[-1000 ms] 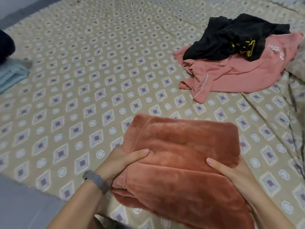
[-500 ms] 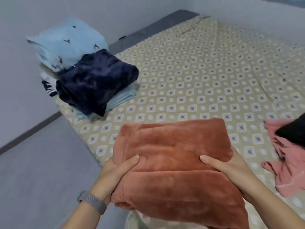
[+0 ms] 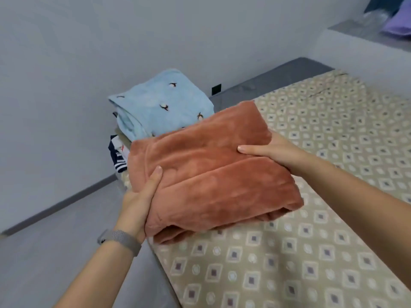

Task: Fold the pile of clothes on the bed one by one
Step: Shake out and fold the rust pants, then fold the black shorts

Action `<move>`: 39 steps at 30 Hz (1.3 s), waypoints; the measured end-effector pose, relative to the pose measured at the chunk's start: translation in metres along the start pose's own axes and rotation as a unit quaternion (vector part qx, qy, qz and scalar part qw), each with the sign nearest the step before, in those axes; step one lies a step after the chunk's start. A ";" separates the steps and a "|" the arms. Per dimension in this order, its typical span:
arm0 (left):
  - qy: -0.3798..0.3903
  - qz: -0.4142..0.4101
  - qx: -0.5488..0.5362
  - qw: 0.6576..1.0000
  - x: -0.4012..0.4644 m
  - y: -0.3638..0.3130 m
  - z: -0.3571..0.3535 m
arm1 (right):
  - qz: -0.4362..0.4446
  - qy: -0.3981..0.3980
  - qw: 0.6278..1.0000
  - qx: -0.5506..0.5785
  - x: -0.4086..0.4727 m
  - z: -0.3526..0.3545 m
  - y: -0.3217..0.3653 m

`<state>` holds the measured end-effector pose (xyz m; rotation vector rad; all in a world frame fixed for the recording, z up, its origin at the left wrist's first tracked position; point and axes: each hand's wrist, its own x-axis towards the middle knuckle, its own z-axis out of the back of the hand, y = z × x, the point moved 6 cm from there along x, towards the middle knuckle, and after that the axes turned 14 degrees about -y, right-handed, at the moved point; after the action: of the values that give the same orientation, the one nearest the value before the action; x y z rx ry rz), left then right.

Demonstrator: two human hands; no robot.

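A folded rust-orange fleece garment (image 3: 206,174) is held between both hands above the bed's near left corner. My left hand (image 3: 140,201) grips its left edge, thumb on top and fingers underneath. My right hand (image 3: 271,150) holds the right edge the same way, thumb lying across the top fold. Behind the garment lies a stack of folded clothes, topped by a light blue piece with small bird prints (image 3: 160,105). A navy and white striped item (image 3: 117,156) pokes out lower in that stack. The orange garment hides the rest of the stack.
The bed (image 3: 311,252) carries a beige sheet with diamond patterns and fills the right side. Grey floor (image 3: 44,252) and a grey wall (image 3: 66,85) lie to the left. A grey mattress edge (image 3: 278,76) shows at the head. A ledge with purple fabric (image 3: 398,27) is top right.
Both hands have carried the orange garment left and forward, over the folded stack. It now covers the dark navy fleece seen earlier. The pink and black clothes have left the view.
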<state>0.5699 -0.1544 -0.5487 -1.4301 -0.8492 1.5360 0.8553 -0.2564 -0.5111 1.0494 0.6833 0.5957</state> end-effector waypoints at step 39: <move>0.360 -0.352 0.543 0.672 -0.427 0.258 -0.384 | -0.287 -0.338 0.841 -0.310 -0.385 0.497 -0.413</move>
<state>0.9100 -0.6744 -0.6495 -0.5214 0.1169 0.4931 1.0265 -0.9776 -0.6392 0.3437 0.1168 -0.1119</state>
